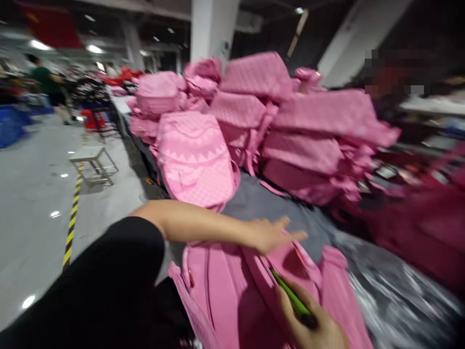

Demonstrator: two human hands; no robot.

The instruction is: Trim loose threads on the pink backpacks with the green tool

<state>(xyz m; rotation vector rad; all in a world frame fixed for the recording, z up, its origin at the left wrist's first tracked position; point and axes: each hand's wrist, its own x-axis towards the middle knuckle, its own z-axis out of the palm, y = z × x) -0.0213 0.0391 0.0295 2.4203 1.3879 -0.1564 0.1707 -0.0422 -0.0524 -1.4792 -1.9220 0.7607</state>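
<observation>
A pink backpack (232,295) lies open-side up on the dark grey table (381,291) right in front of me. My left hand (271,235) reaches across it with fingers spread flat, resting on its upper edge. My right hand (312,325) is low in the view, closed around a green tool (292,300) that points at the backpack's opening. The whole view is blurred by motion.
A tall heap of pink backpacks (261,126) fills the table behind. Dark red bags (425,223) lie at the right. On the left are grey floor with a yellow-black stripe (72,218), a small stool (90,162), and a person in green (45,80) far off.
</observation>
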